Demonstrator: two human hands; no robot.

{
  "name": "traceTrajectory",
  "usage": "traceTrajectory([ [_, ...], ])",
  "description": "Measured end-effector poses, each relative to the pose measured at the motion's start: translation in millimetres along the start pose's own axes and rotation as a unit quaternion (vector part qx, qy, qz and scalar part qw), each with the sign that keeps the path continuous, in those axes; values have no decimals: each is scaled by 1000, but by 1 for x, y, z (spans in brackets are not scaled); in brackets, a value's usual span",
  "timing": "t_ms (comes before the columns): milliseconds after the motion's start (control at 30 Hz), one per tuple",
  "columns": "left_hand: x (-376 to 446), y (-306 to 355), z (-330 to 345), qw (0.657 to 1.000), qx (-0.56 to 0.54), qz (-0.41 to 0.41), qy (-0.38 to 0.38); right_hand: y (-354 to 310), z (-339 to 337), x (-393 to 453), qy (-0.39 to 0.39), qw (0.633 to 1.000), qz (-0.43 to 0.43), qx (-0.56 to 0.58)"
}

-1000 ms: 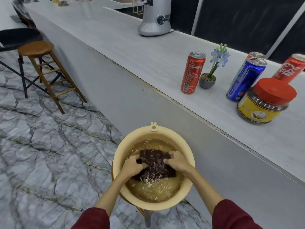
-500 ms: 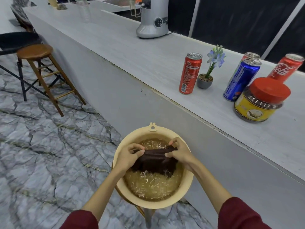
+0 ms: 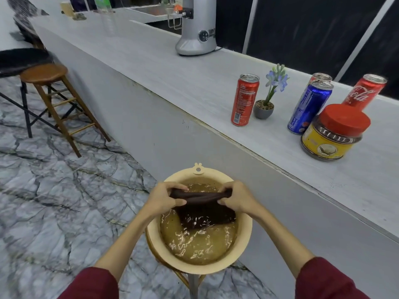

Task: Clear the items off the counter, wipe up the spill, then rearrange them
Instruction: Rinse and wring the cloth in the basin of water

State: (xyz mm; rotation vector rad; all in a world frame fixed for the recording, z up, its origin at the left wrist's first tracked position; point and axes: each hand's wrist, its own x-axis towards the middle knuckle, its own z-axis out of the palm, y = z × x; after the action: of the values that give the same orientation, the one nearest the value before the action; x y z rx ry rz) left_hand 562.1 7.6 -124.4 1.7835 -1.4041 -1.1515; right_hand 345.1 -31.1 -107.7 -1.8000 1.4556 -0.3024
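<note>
Over the basin (image 3: 245,238), both hands (image 3: 160,198) (image 3: 239,199) now grip the dark cloth (image 3: 203,209) lifted half clear of the water

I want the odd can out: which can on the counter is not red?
The blue can, standing beside the red-lidded jar; the other three cans are red.

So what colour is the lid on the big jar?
Red. The lid sits on the yellow-labelled jar, clearest in the head view.

Over on the left, a round-seated wooden stool (image 3: 46,75) stands on the grey marble floor (image 3: 54,190), a black chair (image 3: 19,60) just behind it. Far up the desk, a silver appliance (image 3: 197,29) sits upright, its cable trailing right.
</note>
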Motion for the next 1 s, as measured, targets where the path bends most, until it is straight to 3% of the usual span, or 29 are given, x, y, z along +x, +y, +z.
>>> traceTrajectory([
  [67,3,4,-4,1000,-29,-3,8,-5,-8,-3,1,996,20,85],
  [167,3,5,-6,983,-166,-73,-30,-5,-12,1,34,974,85,209],
  [300,5,-14,13,958,-226,-175,-13,4,4,10,60,948,187,251],
  [433,11,-19,15,952,-247,-171,60,8,13,11,62,937,220,264],
  [567,7,-5,2,976,-170,-116,76,3,1,12,47,949,167,261],
  [667,0,12,-10,992,-97,-77,-32,-9,-13,5,-64,971,102,204],
  [767,-2,23,-19,989,47,-56,-130,-14,-21,2,-111,992,56,-1],
  [867,1,32,-21,969,229,0,-97,-20,-21,0,-65,989,-1,-132],
  [1000,4,30,-19,966,253,49,-23,-24,-22,-3,-5,986,-39,-161],
])
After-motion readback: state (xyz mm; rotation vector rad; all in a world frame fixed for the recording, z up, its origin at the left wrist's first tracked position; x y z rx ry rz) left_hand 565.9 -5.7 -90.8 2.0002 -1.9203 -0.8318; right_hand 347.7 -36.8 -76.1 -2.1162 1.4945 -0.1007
